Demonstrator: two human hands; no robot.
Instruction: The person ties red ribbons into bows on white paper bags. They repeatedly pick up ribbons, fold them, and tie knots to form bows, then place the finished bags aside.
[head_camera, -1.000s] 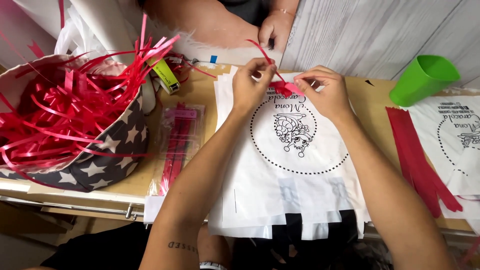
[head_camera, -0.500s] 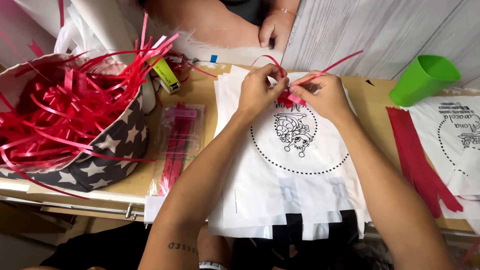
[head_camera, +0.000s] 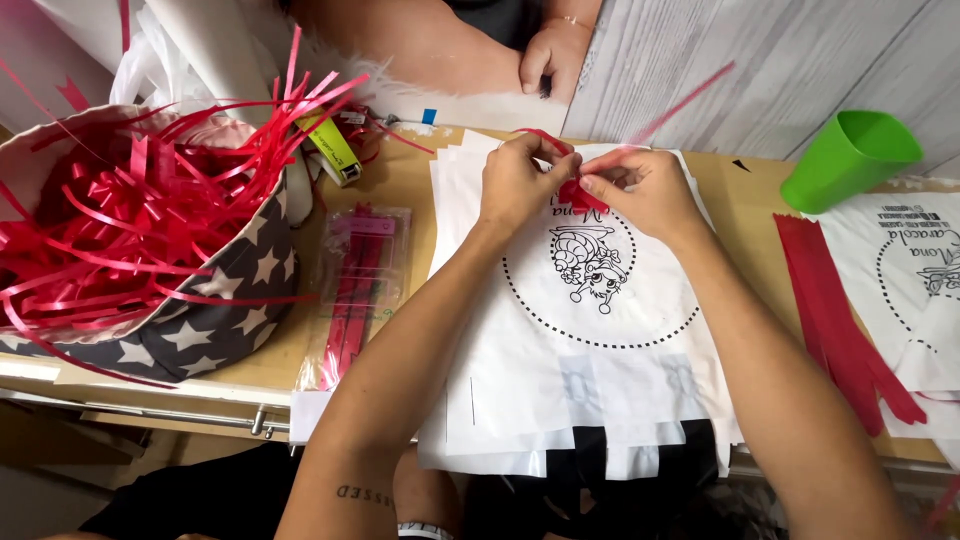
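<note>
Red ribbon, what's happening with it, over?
Left hand and right hand pinch the red ribbon. Above the white bags. Nothing blocking.

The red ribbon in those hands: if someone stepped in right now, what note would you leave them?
Left hand and right hand both pinch a piece of red ribbon just above the top white printed bag; one ribbon end sticks up to the right.
Bags lie stacked on the table.
More ribbon fills the star-patterned basket on the left; flat red strips lie to the right, near the green cup.
Done: ribbon gathered at the bag's top.
Left: no finished bow is visible yet.
</note>
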